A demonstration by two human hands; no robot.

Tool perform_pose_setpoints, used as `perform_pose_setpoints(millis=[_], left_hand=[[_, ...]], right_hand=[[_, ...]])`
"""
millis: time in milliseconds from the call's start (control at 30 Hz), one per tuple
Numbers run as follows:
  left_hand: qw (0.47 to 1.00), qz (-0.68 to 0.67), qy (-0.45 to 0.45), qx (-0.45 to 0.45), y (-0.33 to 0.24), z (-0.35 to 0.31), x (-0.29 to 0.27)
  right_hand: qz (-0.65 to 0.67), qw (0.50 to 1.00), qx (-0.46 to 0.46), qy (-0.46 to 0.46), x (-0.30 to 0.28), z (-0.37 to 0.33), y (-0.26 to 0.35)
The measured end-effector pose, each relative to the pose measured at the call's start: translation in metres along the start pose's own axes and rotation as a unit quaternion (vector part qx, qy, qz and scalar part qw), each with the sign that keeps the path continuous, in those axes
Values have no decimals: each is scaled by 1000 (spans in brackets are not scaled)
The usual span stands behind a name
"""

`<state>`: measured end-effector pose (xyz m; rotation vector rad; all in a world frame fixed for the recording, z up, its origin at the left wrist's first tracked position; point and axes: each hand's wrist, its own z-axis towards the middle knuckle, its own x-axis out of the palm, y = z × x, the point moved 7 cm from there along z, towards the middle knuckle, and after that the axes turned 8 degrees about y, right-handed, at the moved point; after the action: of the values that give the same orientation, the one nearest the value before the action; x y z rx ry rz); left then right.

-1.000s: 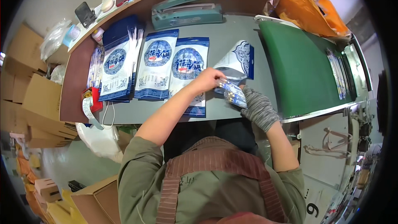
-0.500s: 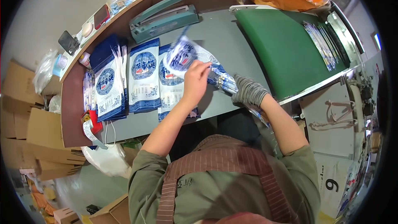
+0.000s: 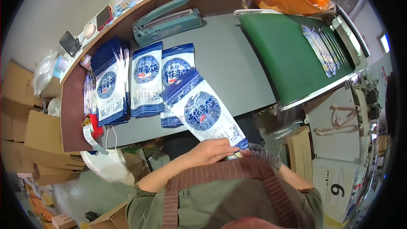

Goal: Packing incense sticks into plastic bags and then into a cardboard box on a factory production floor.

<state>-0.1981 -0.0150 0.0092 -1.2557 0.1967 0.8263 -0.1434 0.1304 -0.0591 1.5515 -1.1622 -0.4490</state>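
Observation:
Close to the apron, my left hand (image 3: pixel 214 149) grips the near end of a blue-and-white printed plastic bag (image 3: pixel 202 112). My right hand (image 3: pixel 259 152), in a grey striped knit glove with bare fingertips, is closed at the bag's near corner, its thumb beside my left fingers. The bag slants away to the left, its blue far end over the flat bags on the table. A pale edge shows between my hands; the slim wrapped sticks held earlier are hidden. Similar bags lie to the left: one (image 3: pixel 146 76), another (image 3: pixel 177 65) partly covered, and a stack (image 3: pixel 108 87).
A teal long-arm sealer or stapler (image 3: pixel 169 25) stands at the back of the grey table (image 3: pixel 231 55). At right, a green conveyor belt (image 3: pixel 275 51) carries wrapped sticks (image 3: pixel 320 51). A red tape dispenser (image 3: pixel 95 125) sits at the left edge; cardboard boxes (image 3: pixel 48 135) stand beyond.
Both hands have drawn back toward my body, bringing the bag along. The bag has straightened out, print facing up. The bundle of wrapped sticks in my right hand has gone out of sight.

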Motion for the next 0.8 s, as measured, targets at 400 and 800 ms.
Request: perform_pose_setpoints(millis=[400, 800], left_hand=[[897, 388, -174, -119, -69, 81, -162], [942, 106, -193, -252, -67, 90, -273]], right_hand=[[-600, 706, -258, -275, -25, 54, 277], [-516, 812, -225, -157, 8, 53, 365]])
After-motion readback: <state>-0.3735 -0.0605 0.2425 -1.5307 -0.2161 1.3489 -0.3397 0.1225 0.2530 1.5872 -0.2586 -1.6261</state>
